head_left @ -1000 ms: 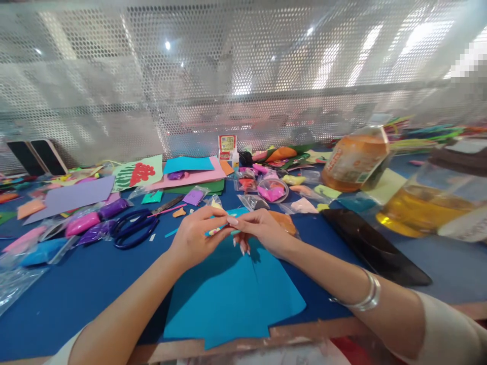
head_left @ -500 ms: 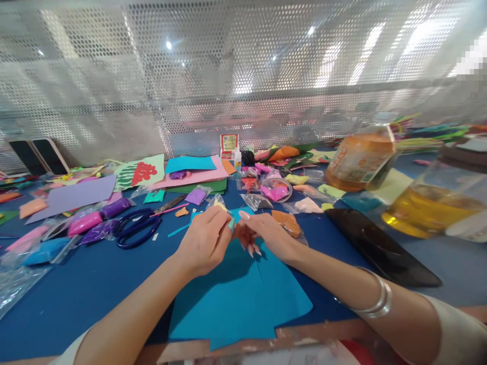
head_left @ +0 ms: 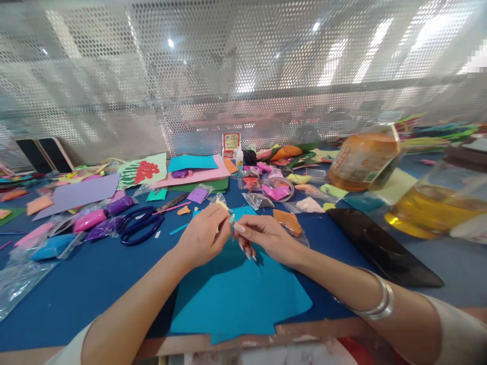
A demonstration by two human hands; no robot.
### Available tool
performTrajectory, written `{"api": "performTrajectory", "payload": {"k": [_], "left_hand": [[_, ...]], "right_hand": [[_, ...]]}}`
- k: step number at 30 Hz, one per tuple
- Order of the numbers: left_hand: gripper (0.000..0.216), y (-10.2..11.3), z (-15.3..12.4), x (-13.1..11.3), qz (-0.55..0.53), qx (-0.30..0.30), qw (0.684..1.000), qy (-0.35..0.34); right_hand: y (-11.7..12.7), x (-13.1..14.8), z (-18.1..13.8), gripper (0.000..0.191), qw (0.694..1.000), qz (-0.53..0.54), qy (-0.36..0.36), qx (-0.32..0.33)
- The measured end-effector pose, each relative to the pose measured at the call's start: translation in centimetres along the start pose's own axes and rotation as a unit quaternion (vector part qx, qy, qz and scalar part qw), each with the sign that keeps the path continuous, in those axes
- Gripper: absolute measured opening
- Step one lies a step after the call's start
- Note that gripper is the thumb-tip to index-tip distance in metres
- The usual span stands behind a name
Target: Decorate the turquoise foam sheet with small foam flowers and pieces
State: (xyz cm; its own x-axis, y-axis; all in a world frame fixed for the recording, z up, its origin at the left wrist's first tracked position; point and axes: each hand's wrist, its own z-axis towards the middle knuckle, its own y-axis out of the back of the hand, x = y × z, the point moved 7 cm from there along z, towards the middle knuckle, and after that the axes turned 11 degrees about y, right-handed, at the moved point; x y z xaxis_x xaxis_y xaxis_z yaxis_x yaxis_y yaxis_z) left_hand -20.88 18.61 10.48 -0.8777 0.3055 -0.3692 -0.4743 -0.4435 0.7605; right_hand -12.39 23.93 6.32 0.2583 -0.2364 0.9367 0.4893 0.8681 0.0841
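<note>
Pinching small teal scrap [head_left: 231, 219], left hand [head_left: 201, 239] and right hand [head_left: 264, 235] fingers [head_left: 243, 228] both gripping it, bottle [head_left: 361, 159] label unreadable.

Matt turquoise foam sheet [head_left: 236, 299]

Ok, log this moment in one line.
left hand: pinching small teal piece | right hand: pinching same piece | beneath hands: blue sheet
</note>
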Motion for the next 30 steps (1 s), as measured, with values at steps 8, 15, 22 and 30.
{"api": "performTrajectory", "payload": {"k": [8,15,22,30], "left_hand": [[0.022,1.7,0.2,2.5,-0.067,-0.077,0.992,0.077],[0.016,0.5,0.2,0.9,-0.136,-0.007,0.989,0.062],[0.021,1.1,0.4,1.6,-0.132,-0.048,0.987,0.078],[0.020,1.7,0.3,2.7,-0.146,-0.086,0.979,0.117]], "right_hand": [[0.5,0.1,-0.1,0.030,0.999,-0.004,-0.012,-0.039],[0.4,0.6,0.1,0.028,0.990,-0.135,0.005,-0.030],[0.6,0.7,0.0,0.032,0.996,-0.080,0.010,-0.047],[0.8,0.7,-0.1,0.029,0.994,-0.095,0.012,-0.055]]}}
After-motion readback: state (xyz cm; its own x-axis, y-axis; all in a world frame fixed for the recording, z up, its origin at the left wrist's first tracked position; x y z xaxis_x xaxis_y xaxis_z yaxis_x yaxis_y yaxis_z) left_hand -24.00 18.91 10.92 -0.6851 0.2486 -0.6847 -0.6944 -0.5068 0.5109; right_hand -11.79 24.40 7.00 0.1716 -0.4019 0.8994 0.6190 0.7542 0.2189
